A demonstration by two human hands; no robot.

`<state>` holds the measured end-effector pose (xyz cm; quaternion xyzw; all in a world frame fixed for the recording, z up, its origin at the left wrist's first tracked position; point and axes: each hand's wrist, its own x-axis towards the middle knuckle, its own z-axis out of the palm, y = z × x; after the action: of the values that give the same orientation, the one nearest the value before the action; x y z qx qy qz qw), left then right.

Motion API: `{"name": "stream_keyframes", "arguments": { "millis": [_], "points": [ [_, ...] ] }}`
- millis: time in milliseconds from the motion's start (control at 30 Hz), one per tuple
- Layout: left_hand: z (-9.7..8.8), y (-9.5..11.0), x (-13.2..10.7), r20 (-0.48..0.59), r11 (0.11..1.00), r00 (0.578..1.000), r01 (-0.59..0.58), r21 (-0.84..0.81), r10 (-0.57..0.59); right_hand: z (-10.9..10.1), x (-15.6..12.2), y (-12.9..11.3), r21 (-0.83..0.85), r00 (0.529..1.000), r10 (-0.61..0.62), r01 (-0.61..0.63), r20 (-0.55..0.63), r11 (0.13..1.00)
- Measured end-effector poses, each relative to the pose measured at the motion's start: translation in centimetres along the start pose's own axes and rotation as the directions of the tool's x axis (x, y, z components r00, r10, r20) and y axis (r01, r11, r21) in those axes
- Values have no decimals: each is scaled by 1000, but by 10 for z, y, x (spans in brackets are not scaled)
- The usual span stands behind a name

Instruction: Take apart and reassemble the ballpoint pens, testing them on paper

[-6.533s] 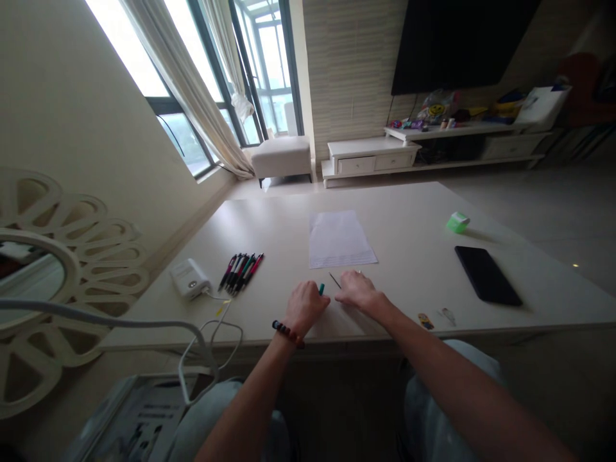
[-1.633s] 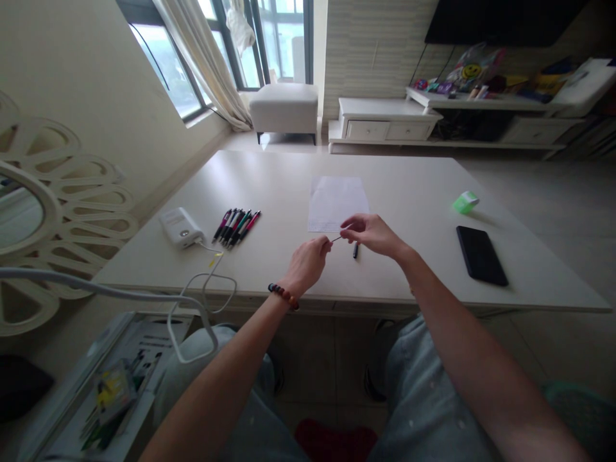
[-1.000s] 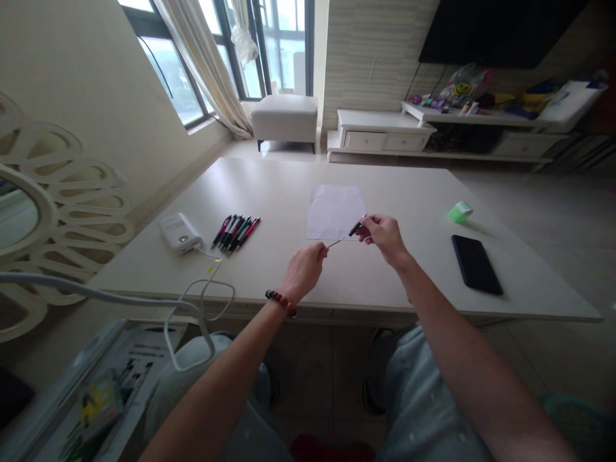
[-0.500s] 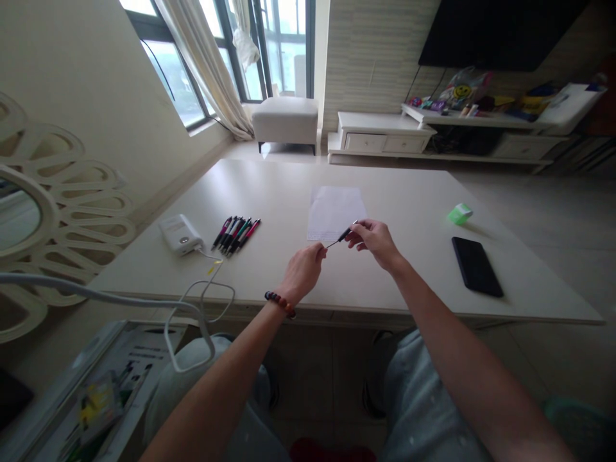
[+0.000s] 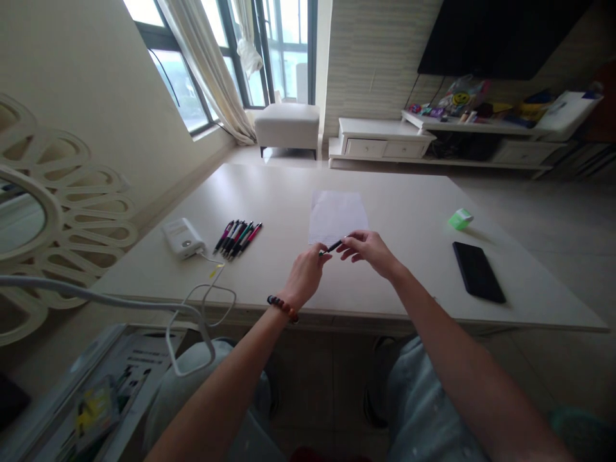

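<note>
While the left hand (image 5: 305,276) pinches the near end of a dark pen (image 5: 333,246), the right hand (image 5: 368,251) curves at its far end, grip unclear. The pen hovers by the lower edge of a paper (image 5: 337,215) on the table (image 5: 399,282), with pens (image 5: 237,239) off left.

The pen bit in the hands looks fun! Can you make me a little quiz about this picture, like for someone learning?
1. Which hand has the beaded bracelet at its wrist, the left hand or the right hand?
2. True or false: the black phone lies to the right of the sheet of paper.
3. Fill in the blank: the dark piece between the hands is part of a ____.

Key: 1. left hand; 2. true; 3. pen.
</note>
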<state>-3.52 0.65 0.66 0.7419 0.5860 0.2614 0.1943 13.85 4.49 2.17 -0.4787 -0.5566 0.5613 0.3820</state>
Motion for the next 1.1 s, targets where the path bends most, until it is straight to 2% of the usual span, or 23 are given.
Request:
{"name": "stream_keyframes", "arguments": {
  "millis": [167, 333, 467, 567, 767, 900, 1100],
  "points": [
    [-1, -3, 0, 13, 998, 999, -37, -57, 37, 1, -2, -2, -82, 993, -25, 35, 115, 996],
    [-3, -1, -3, -12, 994, 994, -105, 23, 105, -4, 1, 1, -139, 985, -62, 85, 159, 987],
    [-4, 1, -5, -12, 984, 987, -159, 80, 161, -5, 1, 3, -171, 978, -26, 62, 205, 983],
    [-4, 2, -5, 0, 982, 987, -157, 107, 158, -10, 1, 3, -218, 973, -6, 58, 232, 974],
    [-2, 4, -4, 12, 978, 986, -167, 122, 167, -18, 3, 7, -275, 973, -120, 172, 196, 946],
    [0, 5, -4, 19, 979, 989, -151, 135, 150, -15, 2, 9, -318, 974, -91, 155, 207, 935],
    [-2, 3, -3, 4, 983, 990, -144, 117, 144, -9, 3, 11, -369, 973, -118, 185, 197, 911]
  ]
}}
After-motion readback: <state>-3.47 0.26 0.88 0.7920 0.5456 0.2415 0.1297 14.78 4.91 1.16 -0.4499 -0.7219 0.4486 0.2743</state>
